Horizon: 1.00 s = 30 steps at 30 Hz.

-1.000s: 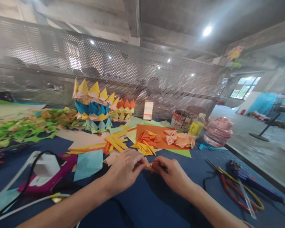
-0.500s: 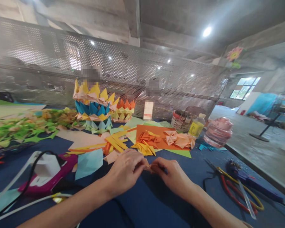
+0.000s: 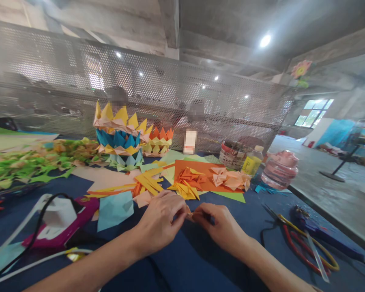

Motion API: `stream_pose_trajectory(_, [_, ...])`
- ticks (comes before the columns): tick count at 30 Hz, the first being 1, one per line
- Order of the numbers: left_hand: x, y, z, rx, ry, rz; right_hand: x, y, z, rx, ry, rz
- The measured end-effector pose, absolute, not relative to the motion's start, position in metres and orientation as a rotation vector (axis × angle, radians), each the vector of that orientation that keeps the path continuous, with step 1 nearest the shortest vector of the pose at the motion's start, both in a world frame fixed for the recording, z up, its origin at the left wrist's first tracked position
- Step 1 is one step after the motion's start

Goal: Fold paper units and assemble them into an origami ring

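Above the middle of the blue worktop (image 3: 194, 255), your left hand (image 3: 161, 219) and right hand (image 3: 223, 225) pinch a small peach paper piece (image 3: 189, 213) between them, one grip at either end. Toward the worktop's left edge lies a magenta power strip (image 3: 86, 213); toward its right edge, a blue corded tool (image 3: 328, 240). Beyond your hands lie yellow folded pieces (image 3: 187, 190) and an orange sheet (image 3: 184, 163). A pink bottle (image 3: 280, 170) stands by the right edge; tiered pointed paper rings (image 3: 118, 140) stand toward the far edge, before a perforated screen (image 3: 231, 93).
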<state>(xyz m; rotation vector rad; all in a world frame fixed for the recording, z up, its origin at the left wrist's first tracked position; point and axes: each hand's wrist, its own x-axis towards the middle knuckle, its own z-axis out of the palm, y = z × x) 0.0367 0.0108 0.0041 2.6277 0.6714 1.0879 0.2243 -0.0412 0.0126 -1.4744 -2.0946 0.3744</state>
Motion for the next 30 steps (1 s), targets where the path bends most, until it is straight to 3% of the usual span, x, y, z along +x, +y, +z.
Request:
stream_pose_trajectory(9, [0.039, 0.010, 0.004, 2.675, 0.621, 1.146, 0.227, -0.038, 0.007, -1.446, -2.103, 0.408])
stream_pose_trajectory(30, [0.038, 0.009, -0.002, 2.763, 0.603, 1.079, 0.219, -0.046, -0.002, -1.218, -2.284, -0.202])
